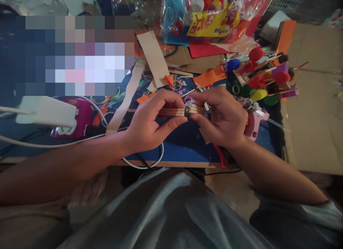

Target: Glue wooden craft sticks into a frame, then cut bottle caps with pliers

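Observation:
Above the blue tabletop, my left hand [150,123] pinches several thin wooden craft sticks [173,112] between thumb and fingers. They lie side by side and point to the right. My right hand [225,116] grips the pale stick ends [193,108] just across from them. A narrow dark gap shows between the two groups, and I cannot tell whether they are joined. The fingers hide most of the sticks' length. A pink glue gun [255,122] lies to the right, partly behind my right wrist.
A white power adapter [48,111] with cables and a magenta device [83,116] are at the left. Paper strips [154,57] and scraps lie behind my hands. Farther back is a plastic bag of colourful pompoms [211,16]. Stick pieces with coloured balls [259,75] and cardboard [313,98] occupy the right.

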`<state>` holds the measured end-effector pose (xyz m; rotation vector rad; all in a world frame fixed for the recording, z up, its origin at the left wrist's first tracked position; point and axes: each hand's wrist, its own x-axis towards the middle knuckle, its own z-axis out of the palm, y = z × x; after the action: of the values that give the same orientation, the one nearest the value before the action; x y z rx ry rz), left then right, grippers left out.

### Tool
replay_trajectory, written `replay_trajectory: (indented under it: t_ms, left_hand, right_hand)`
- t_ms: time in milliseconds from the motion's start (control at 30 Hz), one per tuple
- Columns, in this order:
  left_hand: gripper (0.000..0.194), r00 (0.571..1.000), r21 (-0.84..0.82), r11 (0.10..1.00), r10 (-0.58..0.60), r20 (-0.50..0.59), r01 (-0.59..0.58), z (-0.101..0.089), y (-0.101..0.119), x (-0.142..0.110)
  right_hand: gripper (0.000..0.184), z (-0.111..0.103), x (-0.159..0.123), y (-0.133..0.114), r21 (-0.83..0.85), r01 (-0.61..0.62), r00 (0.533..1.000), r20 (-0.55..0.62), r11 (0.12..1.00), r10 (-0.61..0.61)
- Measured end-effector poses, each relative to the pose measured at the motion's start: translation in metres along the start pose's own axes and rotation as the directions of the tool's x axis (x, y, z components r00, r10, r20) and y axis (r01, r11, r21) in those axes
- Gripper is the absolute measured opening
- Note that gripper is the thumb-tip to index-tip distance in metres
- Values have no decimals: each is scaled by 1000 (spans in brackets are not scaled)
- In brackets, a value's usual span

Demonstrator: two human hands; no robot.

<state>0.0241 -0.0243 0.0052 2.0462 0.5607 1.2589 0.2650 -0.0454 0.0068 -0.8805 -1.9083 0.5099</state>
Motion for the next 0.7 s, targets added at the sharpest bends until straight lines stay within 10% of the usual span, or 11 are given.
replay_trajectory:
  t_ms: [367, 700]
  left_hand:
    - [20, 999, 45, 999, 8, -44, -6, 0, -8, 3]
    - [32, 987, -88, 987, -141, -81, 134, -1, -8, 0]
  right_hand:
    - [22, 2, 0, 3, -72, 88, 982, -159, 994, -98]
    - [29, 9, -2, 9, 519, -138, 949, -173, 843, 262]
